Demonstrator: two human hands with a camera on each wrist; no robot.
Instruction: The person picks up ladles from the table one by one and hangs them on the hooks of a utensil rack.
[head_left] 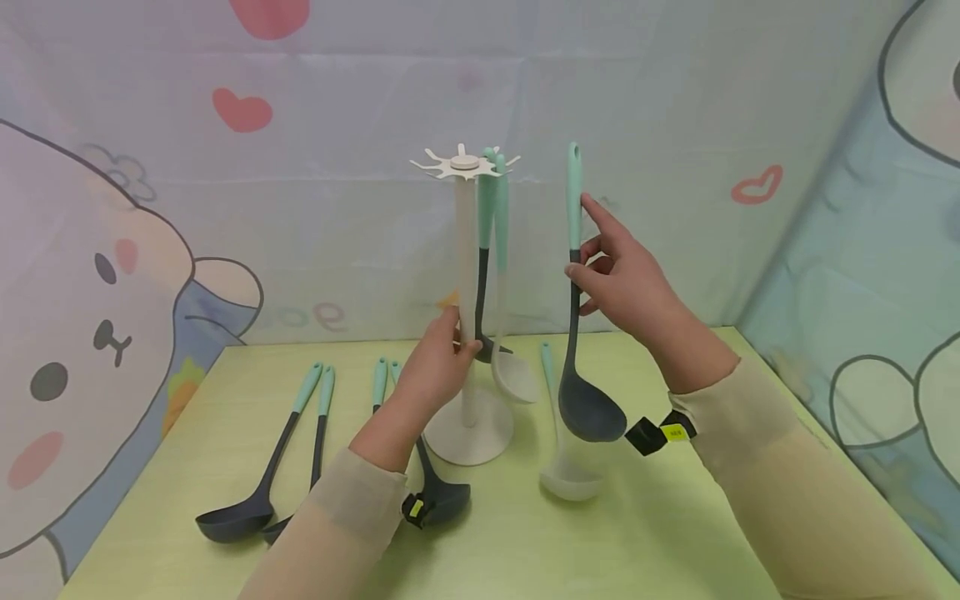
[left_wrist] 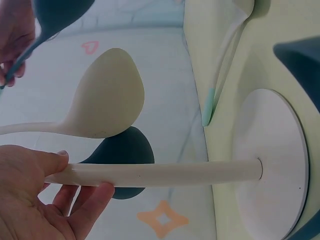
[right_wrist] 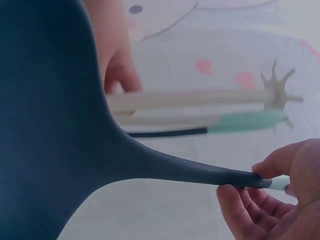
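The right hand [head_left: 626,287] pinches a dark ladle [head_left: 581,333] upright beside the rack [head_left: 467,317], whose pole the left hand [head_left: 435,367] grips, so hanging looks in hand and calls for lifting its handle hole onto a free prong; two utensils already hang there.

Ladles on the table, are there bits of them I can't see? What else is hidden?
- Two dark ladles at the left, head view: the second bowl is hidden behind the first.
- Another dark ladle: the left hand and sleeve cover its handle.
- Held ladle, right wrist view: bowl cut off by the edges, blurred.
- Stand, left wrist view: top cut off.
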